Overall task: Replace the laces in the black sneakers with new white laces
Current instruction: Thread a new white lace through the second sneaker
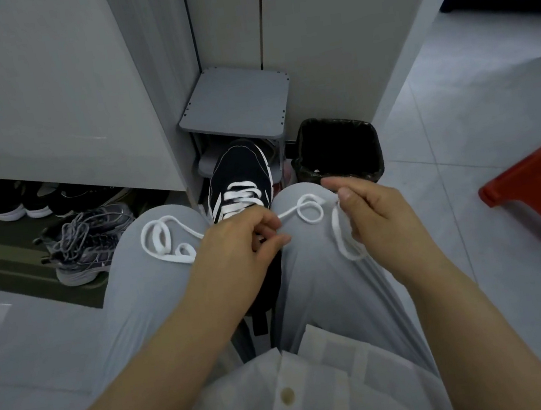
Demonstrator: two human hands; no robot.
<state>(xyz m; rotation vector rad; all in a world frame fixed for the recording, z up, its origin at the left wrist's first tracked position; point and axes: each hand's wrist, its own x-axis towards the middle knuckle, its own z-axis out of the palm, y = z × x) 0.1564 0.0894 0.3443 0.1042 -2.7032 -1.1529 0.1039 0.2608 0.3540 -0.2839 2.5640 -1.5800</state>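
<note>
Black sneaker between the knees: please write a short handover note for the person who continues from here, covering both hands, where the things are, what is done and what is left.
Left hand: fingers curled, pinching the white lace just above the black sneaker.
Right hand: pinches the lace's right part, which loops over the right knee.
Sneaker: toe pointing away, between both legs. The lace's other end lies coiled on the left knee.
Done: white lace crosses the front eyelets.
Left: thread the upper eyelets and tie. I cannot pick out the second sneaker here.
</note>
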